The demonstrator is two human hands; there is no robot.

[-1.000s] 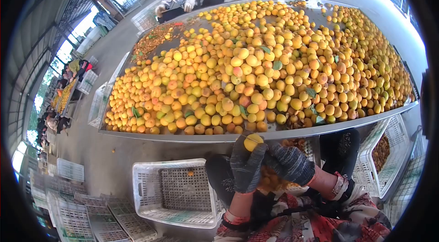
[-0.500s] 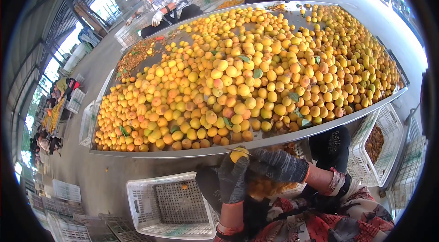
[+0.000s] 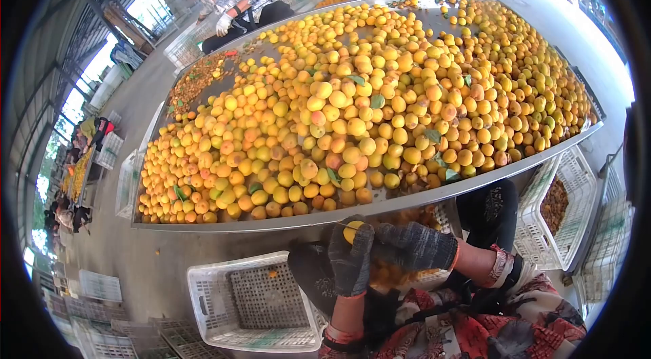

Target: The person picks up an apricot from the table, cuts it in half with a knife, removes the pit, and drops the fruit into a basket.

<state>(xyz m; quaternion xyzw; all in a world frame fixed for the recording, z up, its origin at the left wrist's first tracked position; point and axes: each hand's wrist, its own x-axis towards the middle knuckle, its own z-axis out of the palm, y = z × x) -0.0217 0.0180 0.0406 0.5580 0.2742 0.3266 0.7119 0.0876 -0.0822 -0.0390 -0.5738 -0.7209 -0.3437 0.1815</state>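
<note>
Concrete floor is surrounding a table of apricots; off its near edge, the left hand is gripping one apricot, the right hand is curling beside it, contents hidden, this close handling seemingly calling for steadiness.

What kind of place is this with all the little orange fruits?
Probably an open-sided fruit-sorting shed: there's a big metal table heaped with fruit, plastic crates around it, and a metal roof frame.
</note>
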